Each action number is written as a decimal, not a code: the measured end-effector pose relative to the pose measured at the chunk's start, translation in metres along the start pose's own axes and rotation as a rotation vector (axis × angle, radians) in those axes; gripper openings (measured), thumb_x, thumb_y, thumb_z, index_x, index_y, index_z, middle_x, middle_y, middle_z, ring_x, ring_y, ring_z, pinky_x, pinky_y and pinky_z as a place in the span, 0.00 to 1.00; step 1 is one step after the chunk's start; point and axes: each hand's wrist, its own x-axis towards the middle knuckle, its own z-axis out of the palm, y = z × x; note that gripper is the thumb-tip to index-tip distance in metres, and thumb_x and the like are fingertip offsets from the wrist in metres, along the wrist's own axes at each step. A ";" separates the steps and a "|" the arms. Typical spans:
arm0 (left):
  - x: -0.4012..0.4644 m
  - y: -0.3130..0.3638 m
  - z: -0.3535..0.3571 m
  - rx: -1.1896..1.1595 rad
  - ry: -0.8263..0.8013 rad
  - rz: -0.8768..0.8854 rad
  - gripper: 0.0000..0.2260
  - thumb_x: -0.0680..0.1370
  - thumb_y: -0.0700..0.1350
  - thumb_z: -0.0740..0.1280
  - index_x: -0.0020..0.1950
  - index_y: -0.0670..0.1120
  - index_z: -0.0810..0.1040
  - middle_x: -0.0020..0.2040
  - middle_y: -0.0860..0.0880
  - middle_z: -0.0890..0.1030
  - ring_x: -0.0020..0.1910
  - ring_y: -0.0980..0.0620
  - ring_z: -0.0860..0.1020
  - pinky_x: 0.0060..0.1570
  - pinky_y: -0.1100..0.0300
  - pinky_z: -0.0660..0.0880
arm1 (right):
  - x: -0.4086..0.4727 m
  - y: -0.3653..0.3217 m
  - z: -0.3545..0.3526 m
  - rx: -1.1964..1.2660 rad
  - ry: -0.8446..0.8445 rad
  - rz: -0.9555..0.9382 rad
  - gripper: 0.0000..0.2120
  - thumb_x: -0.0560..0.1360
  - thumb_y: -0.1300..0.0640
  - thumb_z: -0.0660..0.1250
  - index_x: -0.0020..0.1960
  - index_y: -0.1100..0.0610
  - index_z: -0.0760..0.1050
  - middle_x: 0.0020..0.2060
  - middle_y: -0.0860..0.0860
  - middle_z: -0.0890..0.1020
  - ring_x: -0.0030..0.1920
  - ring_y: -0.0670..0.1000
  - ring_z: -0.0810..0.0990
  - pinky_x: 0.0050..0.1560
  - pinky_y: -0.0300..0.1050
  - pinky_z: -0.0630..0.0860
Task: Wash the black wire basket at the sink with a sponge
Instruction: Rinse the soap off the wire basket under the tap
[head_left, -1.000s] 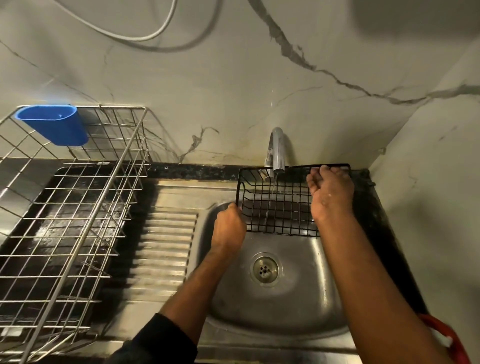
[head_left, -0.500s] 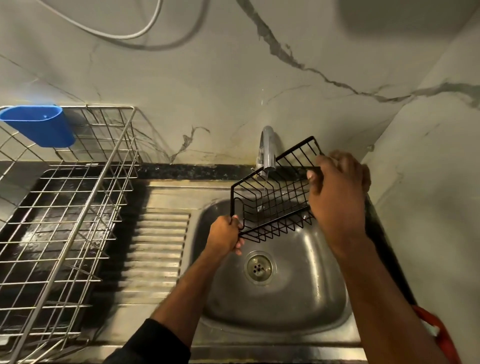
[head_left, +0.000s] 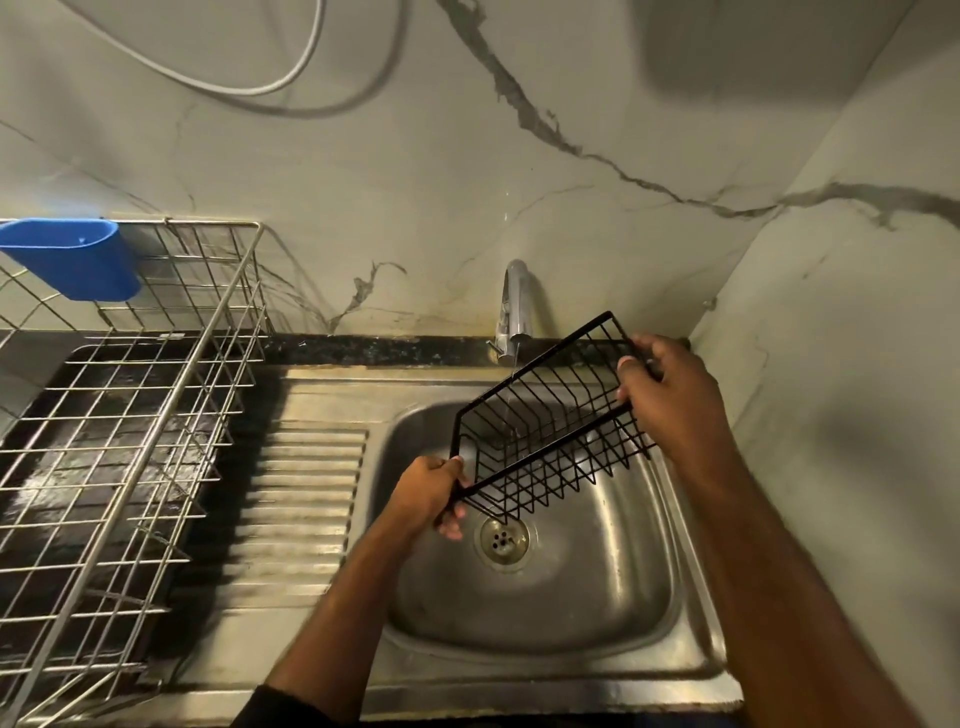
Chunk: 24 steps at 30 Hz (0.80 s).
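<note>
The black wire basket (head_left: 540, 421) hangs tilted over the steel sink (head_left: 597, 597), its right end raised toward the wall. A thin stream of water from the tap (head_left: 515, 306) runs through its wires. My left hand (head_left: 428, 493) grips the basket's lower left corner. My right hand (head_left: 670, 400) grips the upper right end, fingers curled over the rim wire. No sponge is in sight.
A large steel wire dish rack (head_left: 130, 415) with a blue plastic cup (head_left: 72, 257) hooked on its rim stands on the left. The ribbed drainboard (head_left: 306, 499) lies between rack and sink. Marble walls close in behind and on the right.
The basket has been lifted from lying flat against the back of the sink and tilted, right end up. My left hand moved from beside it to gripping its lower left corner.
</note>
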 end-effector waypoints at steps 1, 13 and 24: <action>-0.002 -0.002 0.000 0.000 0.003 -0.006 0.16 0.87 0.47 0.57 0.46 0.39 0.75 0.26 0.43 0.76 0.18 0.47 0.75 0.19 0.61 0.72 | -0.002 0.000 0.001 0.013 0.000 -0.002 0.20 0.80 0.54 0.63 0.72 0.52 0.71 0.40 0.47 0.83 0.43 0.41 0.81 0.39 0.34 0.70; -0.004 -0.027 0.015 0.012 -0.054 -0.057 0.21 0.86 0.54 0.58 0.59 0.36 0.74 0.38 0.41 0.85 0.27 0.50 0.82 0.25 0.60 0.78 | -0.010 -0.012 0.028 -0.084 -0.030 -0.115 0.22 0.78 0.49 0.63 0.72 0.48 0.70 0.37 0.41 0.83 0.43 0.39 0.82 0.51 0.47 0.82; -0.003 -0.038 0.025 -0.093 -0.046 -0.006 0.17 0.84 0.54 0.63 0.57 0.40 0.77 0.47 0.43 0.81 0.38 0.50 0.78 0.32 0.60 0.74 | -0.014 -0.018 0.047 -0.116 -0.024 -0.148 0.21 0.80 0.53 0.64 0.72 0.53 0.71 0.52 0.51 0.85 0.52 0.45 0.83 0.56 0.46 0.80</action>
